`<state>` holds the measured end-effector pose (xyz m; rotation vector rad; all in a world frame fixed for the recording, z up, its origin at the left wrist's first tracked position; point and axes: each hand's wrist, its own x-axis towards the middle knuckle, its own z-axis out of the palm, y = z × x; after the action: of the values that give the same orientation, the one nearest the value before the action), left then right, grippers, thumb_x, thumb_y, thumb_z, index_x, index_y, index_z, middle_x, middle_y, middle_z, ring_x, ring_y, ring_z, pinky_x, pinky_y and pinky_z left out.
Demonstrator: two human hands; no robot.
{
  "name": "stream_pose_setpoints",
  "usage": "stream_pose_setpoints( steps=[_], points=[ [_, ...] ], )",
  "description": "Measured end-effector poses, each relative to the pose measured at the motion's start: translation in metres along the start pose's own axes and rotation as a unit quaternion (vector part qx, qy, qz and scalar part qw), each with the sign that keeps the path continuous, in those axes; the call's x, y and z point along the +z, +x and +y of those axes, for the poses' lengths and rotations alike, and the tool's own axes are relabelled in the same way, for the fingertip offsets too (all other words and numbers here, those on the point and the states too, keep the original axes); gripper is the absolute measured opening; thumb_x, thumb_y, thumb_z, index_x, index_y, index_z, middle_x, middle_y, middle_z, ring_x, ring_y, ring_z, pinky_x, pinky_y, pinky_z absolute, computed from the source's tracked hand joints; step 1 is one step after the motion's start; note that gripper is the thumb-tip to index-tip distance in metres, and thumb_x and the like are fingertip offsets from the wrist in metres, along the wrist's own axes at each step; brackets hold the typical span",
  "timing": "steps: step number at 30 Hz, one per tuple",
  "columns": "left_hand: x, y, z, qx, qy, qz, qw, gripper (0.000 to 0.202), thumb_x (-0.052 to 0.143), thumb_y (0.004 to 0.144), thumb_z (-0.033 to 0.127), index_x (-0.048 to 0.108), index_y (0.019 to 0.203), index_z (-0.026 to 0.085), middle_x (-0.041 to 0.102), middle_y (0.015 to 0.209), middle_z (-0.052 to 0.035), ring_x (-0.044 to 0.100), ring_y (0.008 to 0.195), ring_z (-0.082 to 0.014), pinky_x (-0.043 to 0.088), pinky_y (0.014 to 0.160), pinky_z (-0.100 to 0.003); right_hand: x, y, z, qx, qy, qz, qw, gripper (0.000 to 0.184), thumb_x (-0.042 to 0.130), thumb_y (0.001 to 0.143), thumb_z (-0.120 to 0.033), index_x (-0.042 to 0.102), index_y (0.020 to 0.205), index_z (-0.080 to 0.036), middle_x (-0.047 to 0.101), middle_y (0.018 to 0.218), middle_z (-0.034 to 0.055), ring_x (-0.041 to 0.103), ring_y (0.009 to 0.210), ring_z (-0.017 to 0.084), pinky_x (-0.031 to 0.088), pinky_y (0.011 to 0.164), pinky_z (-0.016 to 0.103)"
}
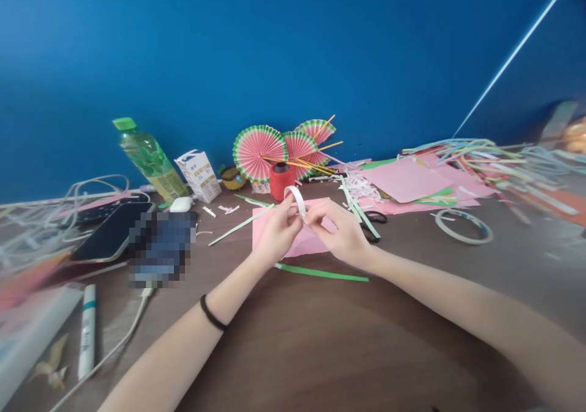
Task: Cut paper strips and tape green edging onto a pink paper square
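At the lower left of the frame we see a white marker (87, 332) on the brown bench (274, 357), with a phone (163, 247) on its cable farther up. Behind them, at the middle left, a green-capped bottle (153, 162) leans beside a small carton (199, 175). Toward the upper centre, pink-and-green pleated fans (260, 151) rest behind a red spool (281, 185). In the centre, our left hand (277, 232) pinches a white ring (301, 203), which stands upright above a pink sheet (309, 242). Our right hand (341, 232) bends in from the right, its fingertips at the ring's edge; we cannot tell whether they grip it. Just below both hands lies a green strip (325, 272). At the middle right we find stacked pink paper (407, 179) and, nearer us, a roll of tape (483, 236) lying flat
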<state>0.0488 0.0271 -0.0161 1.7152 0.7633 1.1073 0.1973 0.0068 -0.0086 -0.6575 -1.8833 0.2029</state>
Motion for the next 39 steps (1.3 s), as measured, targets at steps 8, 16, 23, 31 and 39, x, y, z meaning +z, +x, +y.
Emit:
stream_pose_setpoints(
  steps=[8, 16, 23, 31, 39],
  points=[
    [-0.002, 0.001, 0.010, -0.040, -0.063, 0.018, 0.997, 0.033, 0.052, 0.077, 0.018, 0.047, 0.110, 0.014, 0.065, 0.103, -0.0099, 0.060, 0.091, -0.0192, 0.044, 0.081, -0.032, 0.001, -0.001, -0.002, -0.025, 0.004, -0.004, 1.000, 0.017, 0.049, 0.079, -0.005, 0.051, 0.076, -0.021, 0.059, 0.075, 0.0007, 0.059, 0.080, 0.015, 0.048, 0.072, 0.030],
    [-0.007, 0.003, 0.014, -0.091, -0.106, 0.039, 0.989, 0.038, 0.048, 0.077, 0.019, 0.044, 0.115, 0.013, 0.066, 0.092, -0.0077, 0.060, 0.086, -0.0182, 0.044, 0.080, -0.034, -0.001, 0.001, -0.006, -0.019, 0.017, -0.011, 1.000, 0.018, 0.049, 0.079, -0.003, 0.051, 0.077, -0.021, 0.058, 0.076, 0.0009, 0.058, 0.080, 0.015, 0.048, 0.072, 0.030],
    [-0.009, 0.002, 0.014, -0.063, -0.064, -0.032, 0.995, 0.054, 0.053, 0.073, 0.014, 0.034, 0.123, 0.016, 0.064, 0.102, -0.0083, 0.057, 0.097, -0.0201, 0.040, 0.086, -0.035, -0.007, 0.006, -0.004, 0.045, 0.031, 0.010, 0.998, 0.014, 0.051, 0.079, -0.007, 0.051, 0.078, -0.021, 0.057, 0.080, 0.0008, 0.056, 0.078, 0.015, 0.045, 0.071, 0.031],
    [-0.012, 0.002, 0.009, 0.003, 0.072, -0.038, 0.997, 0.051, 0.045, 0.080, 0.015, 0.026, 0.127, 0.015, 0.063, 0.104, -0.0098, 0.057, 0.096, -0.0177, 0.041, 0.084, -0.032, -0.004, 0.003, -0.007, 0.053, 0.051, -0.003, 0.997, 0.013, 0.051, 0.080, -0.009, 0.052, 0.077, -0.021, 0.058, 0.078, 0.0009, 0.057, 0.078, 0.015, 0.048, 0.072, 0.033],
    [-0.014, 0.002, 0.015, 0.016, 0.066, -0.040, 0.997, 0.042, 0.042, 0.081, 0.013, 0.035, 0.123, 0.014, 0.064, 0.104, -0.0096, 0.058, 0.096, -0.0177, 0.042, 0.085, -0.031, -0.003, 0.003, -0.010, 0.011, 0.055, -0.007, 0.998, 0.015, 0.050, 0.079, -0.006, 0.053, 0.077, -0.021, 0.059, 0.077, 0.0014, 0.058, 0.079, 0.015, 0.049, 0.075, 0.034]
  ],
)
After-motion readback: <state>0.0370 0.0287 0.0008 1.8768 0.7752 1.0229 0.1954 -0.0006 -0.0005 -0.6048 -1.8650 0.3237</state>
